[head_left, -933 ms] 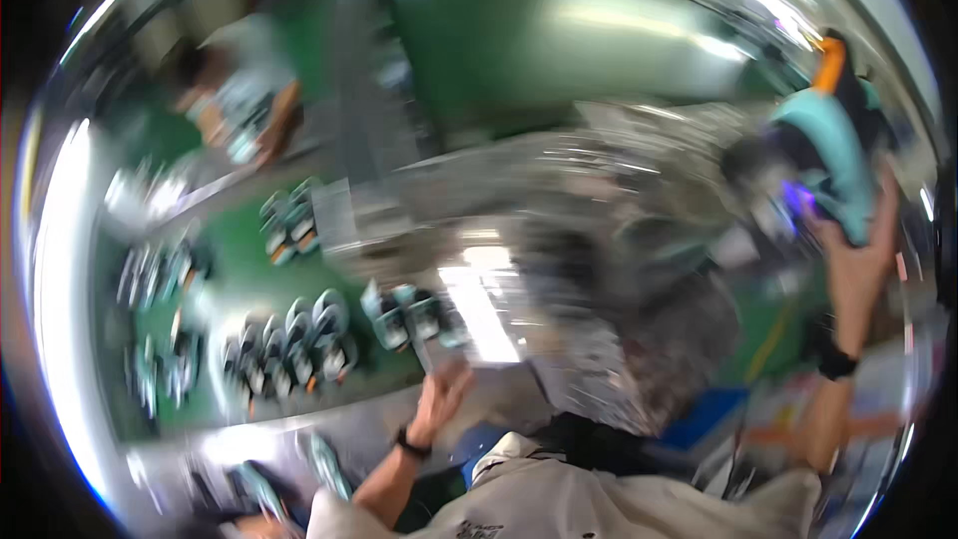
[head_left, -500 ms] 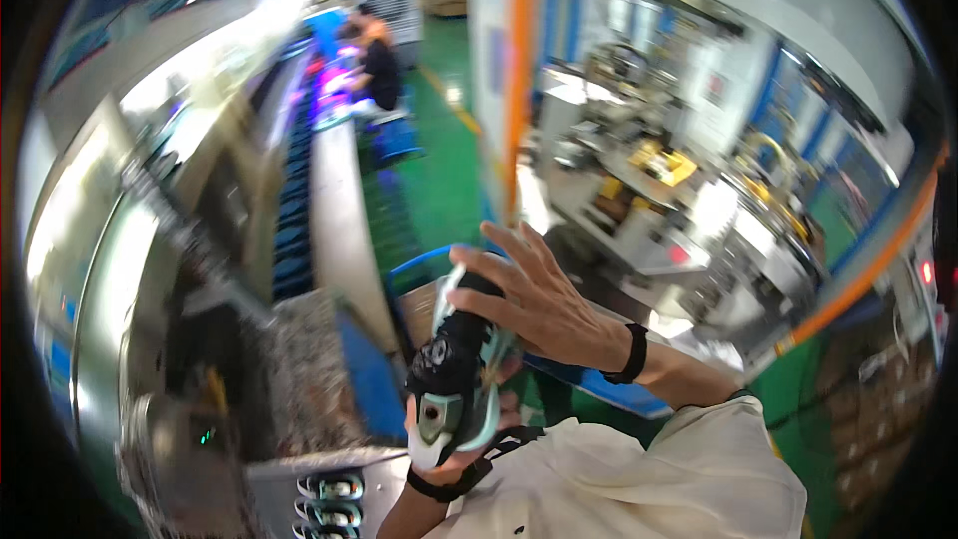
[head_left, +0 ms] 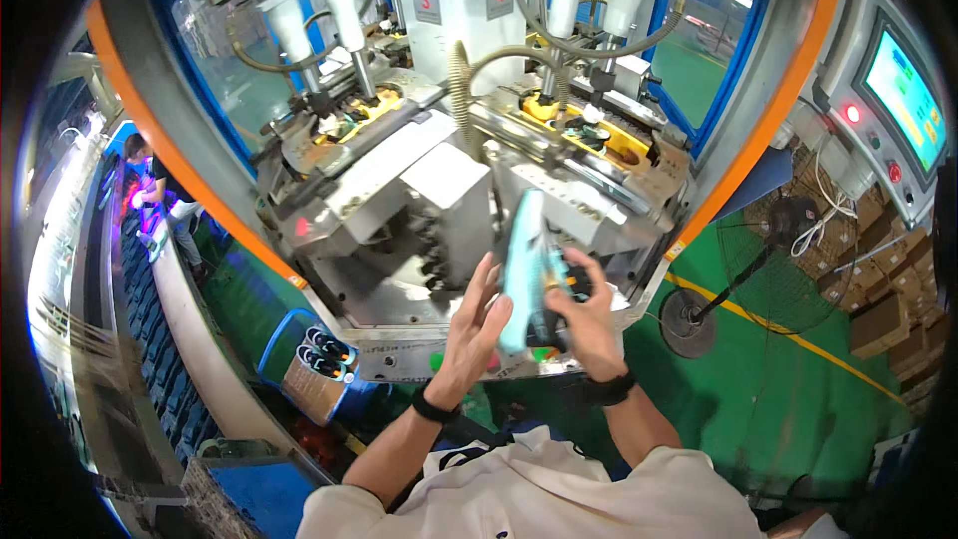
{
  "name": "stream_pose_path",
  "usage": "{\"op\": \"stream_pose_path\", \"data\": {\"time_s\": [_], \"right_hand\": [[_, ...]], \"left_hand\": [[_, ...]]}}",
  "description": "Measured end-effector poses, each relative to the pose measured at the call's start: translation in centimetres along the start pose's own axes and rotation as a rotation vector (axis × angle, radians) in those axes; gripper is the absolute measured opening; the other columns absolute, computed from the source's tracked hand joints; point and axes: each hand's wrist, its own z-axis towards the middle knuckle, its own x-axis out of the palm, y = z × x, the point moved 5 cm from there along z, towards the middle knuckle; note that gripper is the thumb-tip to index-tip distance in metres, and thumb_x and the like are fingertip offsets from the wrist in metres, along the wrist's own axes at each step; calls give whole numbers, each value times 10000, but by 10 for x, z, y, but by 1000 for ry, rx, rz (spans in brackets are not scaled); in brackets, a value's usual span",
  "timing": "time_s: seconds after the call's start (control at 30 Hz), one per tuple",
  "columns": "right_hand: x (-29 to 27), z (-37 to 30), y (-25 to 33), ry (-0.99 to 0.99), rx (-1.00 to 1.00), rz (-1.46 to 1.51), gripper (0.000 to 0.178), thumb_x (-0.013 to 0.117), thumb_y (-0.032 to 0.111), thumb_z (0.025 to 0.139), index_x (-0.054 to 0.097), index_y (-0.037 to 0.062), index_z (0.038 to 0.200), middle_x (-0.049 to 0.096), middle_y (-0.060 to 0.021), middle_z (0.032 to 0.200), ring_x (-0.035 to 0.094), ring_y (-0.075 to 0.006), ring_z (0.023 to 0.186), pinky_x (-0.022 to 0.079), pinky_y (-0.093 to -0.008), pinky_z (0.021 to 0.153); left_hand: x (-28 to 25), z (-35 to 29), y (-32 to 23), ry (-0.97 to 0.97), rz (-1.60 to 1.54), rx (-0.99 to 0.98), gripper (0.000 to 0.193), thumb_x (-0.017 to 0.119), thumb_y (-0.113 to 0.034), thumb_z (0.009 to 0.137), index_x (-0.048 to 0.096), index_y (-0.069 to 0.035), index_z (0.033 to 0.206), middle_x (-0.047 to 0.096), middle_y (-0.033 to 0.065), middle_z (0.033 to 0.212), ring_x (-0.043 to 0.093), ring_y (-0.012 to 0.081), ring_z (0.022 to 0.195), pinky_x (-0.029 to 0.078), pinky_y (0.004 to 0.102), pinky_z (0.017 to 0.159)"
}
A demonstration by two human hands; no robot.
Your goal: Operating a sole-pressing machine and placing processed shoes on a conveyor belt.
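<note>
In front of my chest I hold a shoe (head_left: 521, 265) on its edge, with its pale turquoise sole facing left and its dark upper facing right. My right hand (head_left: 589, 324) grips it by the upper, fingers bent at its opening. The left hand (head_left: 471, 324) lies along the sole side with straight, spread fingers. Whether its thumb touches the sole I cannot tell. Beyond both hands stands a large machine (head_left: 439, 180) with white upright cylinders over yellow-edged moulds (head_left: 364, 120).
Orange posts (head_left: 200, 165) frame the machine. At right are a control panel (head_left: 898, 105) with a lit screen, a floor fan (head_left: 773, 260) and cardboard boxes (head_left: 883, 324). Low at left, a blue-railed cart (head_left: 309, 401) bears shoes. A conveyor (head_left: 160, 339) runs farther left, with a person (head_left: 165, 190) beside it.
My view has swung right from the conveyor to the machine. The left hand has gone from gripping the shoe's underside to lying open beside it; the right now grips the shoe.
</note>
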Motion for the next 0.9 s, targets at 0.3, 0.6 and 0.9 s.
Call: {"op": "stream_pose_path", "data": {"time_s": [0.3,0.6,0.9], "right_hand": [[-148,74,79,-415,-255,-259,567,663,-48,741,527,-23,1291,607,-62,1115,577,-132,964,470,-270,883],[-184,127,125,-628,-146,-554,528,662,-23,714,555,-45,1231,632,-64,1011,598,-119,855,492,-252,792],[-158,281,116,-357,-97,-921,516,737,106,618,622,-35,1100,672,-106,937,618,-162,852,502,-288,787]], "left_hand": [[108,270,133,-100,382,-78,775,693,-358,865,371,131,1373,528,325,1289,564,376,1159,462,402,962],[105,388,225,-333,784,-593,908,711,-245,813,142,101,1431,331,312,1438,445,436,1268,402,484,1063],[11,413,229,-354,753,-596,559,674,-31,738,443,68,1238,578,234,1156,612,418,1041,514,478,887]]}}
